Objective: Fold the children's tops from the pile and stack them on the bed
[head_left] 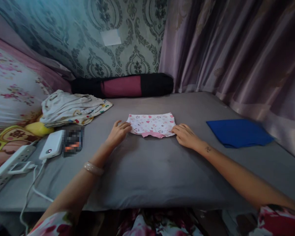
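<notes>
A small white garment (151,124) with pink and dark prints lies flat on the grey bedsheet (147,170), its pink trimmed edge towards me. What kind of garment it is, I cannot make out for sure. My left hand (119,131) pinches its left edge between thumb and fingers. At the near right corner, my right hand (185,135) is closed on the cloth in the same way. To the right, apart from my hand, rests a folded blue cloth (238,132).
At left are a crumpled white cloth (71,106), a white power bank (51,145) with a cable, a power strip (12,165) and a blurred-out dark item (72,141). A long black and maroon bag (123,86) lies along the wall. Curtains (231,49) hang at right.
</notes>
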`<state>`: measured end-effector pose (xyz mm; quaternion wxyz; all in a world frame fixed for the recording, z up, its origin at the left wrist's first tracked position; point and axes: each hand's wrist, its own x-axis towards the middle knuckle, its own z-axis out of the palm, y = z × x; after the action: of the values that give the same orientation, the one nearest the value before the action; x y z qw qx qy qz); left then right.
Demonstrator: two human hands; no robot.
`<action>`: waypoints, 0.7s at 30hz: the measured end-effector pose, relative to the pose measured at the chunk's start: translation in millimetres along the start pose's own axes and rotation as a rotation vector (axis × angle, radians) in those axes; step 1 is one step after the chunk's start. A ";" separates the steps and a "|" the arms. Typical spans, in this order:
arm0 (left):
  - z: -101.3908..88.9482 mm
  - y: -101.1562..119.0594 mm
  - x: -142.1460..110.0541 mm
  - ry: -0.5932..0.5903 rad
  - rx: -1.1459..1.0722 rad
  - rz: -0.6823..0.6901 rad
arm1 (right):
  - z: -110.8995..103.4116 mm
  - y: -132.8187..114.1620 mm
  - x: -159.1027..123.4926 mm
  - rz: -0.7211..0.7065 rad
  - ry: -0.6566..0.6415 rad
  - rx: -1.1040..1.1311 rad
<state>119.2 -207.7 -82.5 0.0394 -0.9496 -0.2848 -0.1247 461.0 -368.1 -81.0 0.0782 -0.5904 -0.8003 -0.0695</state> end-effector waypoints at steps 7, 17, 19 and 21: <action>3.2 -11.8 -11.7 -0.118 -0.094 -0.013 | 2.6 12.7 6.9 0.133 -0.014 0.176; 18.0 26.6 59.7 0.025 -0.211 -0.173 | 21.5 -13.6 80.7 0.236 0.008 0.209; 29.3 42.8 81.6 0.000 -0.211 -0.156 | 28.9 -27.1 99.3 0.253 -0.042 0.191; 39.9 55.3 98.3 -0.039 -0.194 -0.172 | 34.7 -37.2 114.7 0.276 -0.080 0.180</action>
<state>237.6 -195.8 -95.7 -0.0691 -0.9233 -0.3525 -0.1359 390.6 -264.8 -91.9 0.1076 -0.6875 -0.7172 0.0376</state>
